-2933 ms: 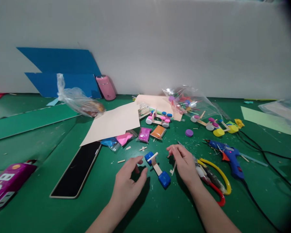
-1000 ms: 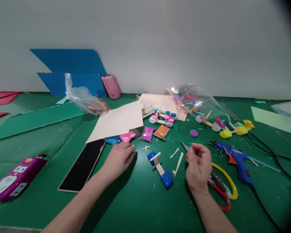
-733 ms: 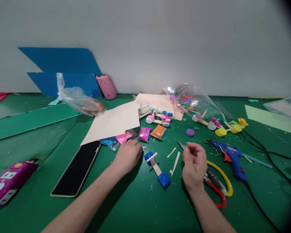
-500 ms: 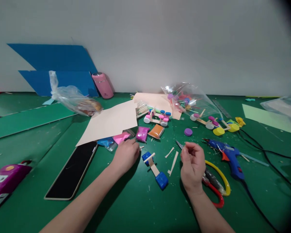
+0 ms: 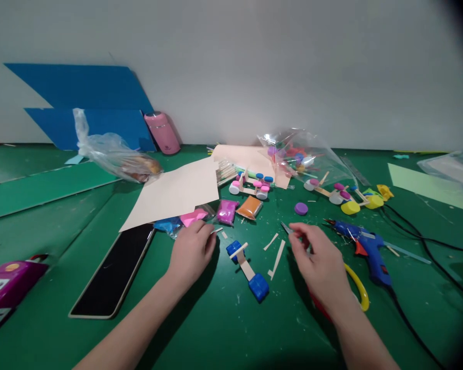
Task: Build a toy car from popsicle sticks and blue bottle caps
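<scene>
My left hand (image 5: 192, 252) pinches a short, thin wooden stick (image 5: 216, 230) between thumb and fingertips. My right hand (image 5: 320, 264) is curled over a pair of scissors with a yellow handle loop (image 5: 360, 288) and a red one. Its lower fingers are hidden; the metal tip (image 5: 285, 226) shows beyond the index finger. Between my hands lies a flat wooden stick (image 5: 246, 268) with a blue block (image 5: 258, 287) at the near end and another blue piece (image 5: 233, 247) at the far end, where a small stick lies across. Pale strips (image 5: 278, 259) lie beside it.
A phone (image 5: 113, 277) lies left, partly under cream paper (image 5: 173, 198). Purple (image 5: 227, 211) and orange (image 5: 250, 207) packets lie ahead, with small wheeled models (image 5: 250, 187) behind. At right are a blue glue gun (image 5: 364, 246) and cables. A purple power strip (image 5: 11, 290) is far left.
My left hand has drawn slightly back and left, and the stick in its fingers shows more plainly. The right hand has moved right, over the scissors, covering more of them.
</scene>
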The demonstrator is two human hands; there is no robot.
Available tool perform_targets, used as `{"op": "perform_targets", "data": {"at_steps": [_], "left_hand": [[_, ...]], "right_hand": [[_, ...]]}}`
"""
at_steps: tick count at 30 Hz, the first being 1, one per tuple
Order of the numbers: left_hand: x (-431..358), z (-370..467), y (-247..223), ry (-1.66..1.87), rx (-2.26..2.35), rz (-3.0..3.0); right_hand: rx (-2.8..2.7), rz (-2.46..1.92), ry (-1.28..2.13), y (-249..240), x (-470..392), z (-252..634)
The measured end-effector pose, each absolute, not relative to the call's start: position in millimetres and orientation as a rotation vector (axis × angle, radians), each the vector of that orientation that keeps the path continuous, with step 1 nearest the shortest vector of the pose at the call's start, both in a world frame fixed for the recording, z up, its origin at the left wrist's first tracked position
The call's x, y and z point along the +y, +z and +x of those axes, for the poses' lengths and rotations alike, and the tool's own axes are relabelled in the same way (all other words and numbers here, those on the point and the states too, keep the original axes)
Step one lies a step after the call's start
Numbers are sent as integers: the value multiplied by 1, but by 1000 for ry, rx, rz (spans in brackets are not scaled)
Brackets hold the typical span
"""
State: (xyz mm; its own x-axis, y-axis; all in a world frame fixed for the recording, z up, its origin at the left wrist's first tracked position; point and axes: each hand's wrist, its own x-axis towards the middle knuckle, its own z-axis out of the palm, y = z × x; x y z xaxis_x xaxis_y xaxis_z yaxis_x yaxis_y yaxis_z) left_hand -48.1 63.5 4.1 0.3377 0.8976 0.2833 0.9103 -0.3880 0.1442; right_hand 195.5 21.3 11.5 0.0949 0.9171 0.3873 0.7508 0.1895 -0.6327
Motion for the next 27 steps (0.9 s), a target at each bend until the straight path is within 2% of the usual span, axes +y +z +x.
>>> {"op": "perform_targets", "data": {"at_steps": [3, 5, 17, 27], "left_hand": [[49, -46, 8, -654, -1716, -2494], [38, -43, 9, -843, -1680, -2479], [-8, -23, 16, -1204, -1540, -2598], [-1, -35, 11, -1097, -1617, -2561]], "right_hand": [[-2238, -1687, 106, 16, 27, 205], [-2381, -1729, 49, 15, 31, 206], [-2472, -1733, 52, 10, 36, 197], [-2335, -1712, 155, 20, 26, 190]]}}
